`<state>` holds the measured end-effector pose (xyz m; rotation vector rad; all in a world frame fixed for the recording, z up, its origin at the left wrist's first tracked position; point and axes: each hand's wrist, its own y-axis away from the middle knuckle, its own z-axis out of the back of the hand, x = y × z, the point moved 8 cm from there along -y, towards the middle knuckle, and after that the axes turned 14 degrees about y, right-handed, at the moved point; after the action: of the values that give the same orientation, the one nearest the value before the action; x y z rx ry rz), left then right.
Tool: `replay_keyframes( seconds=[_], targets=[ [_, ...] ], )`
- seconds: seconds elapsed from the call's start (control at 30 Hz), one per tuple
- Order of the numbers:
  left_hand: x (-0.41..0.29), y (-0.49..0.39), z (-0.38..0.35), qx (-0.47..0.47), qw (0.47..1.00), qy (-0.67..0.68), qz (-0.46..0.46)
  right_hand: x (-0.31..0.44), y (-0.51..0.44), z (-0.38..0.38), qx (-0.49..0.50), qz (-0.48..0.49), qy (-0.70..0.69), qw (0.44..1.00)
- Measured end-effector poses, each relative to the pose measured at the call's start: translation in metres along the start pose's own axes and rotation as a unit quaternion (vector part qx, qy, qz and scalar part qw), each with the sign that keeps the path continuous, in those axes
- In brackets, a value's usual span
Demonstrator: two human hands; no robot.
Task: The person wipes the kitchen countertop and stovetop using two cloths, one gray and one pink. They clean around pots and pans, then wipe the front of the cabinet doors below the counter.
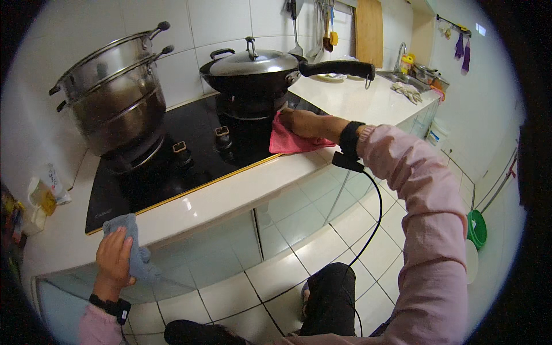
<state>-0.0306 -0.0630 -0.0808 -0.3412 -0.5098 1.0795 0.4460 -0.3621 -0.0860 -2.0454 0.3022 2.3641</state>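
Note:
My right hand (297, 121) presses a pink cloth (290, 140) onto the right end of a black glass gas cooktop (194, 142), close beside the burner under the wok. Part of the cloth spreads over the white counter edge, and my fingertips are partly hidden. At the cooktop's near left corner, my left hand (114, 254) holds a blue-grey cloth (140, 258) that hangs over the counter's front edge. A black wok (241, 84) with a domed metal lid (254, 64) sits on the right burner. On the left burner stands a stacked steel steamer pot (116, 103).
Two control knobs (222, 137) stand up between the burners. The wok's long handle (340, 69) juts out above my right forearm. A black cable (379, 211) hangs from my right wrist. Gloves (406, 92) lie near the sink (403, 77). Containers (41, 198) stand at the left.

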Motion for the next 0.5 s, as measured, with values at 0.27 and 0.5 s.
replay_keyframes(
  seconds=[0.27,0.5],
  targets=[
    [-0.004,-0.004,0.005,-0.018,1.000,-0.008,0.004,-0.028,0.082,0.075,-0.063,-0.227,-0.631,0.739],
    [-0.003,-0.003,0.000,-0.026,0.999,-0.034,0.000,-0.022,0.079,0.000,0.137,-0.207,-0.548,0.798]
  ],
)
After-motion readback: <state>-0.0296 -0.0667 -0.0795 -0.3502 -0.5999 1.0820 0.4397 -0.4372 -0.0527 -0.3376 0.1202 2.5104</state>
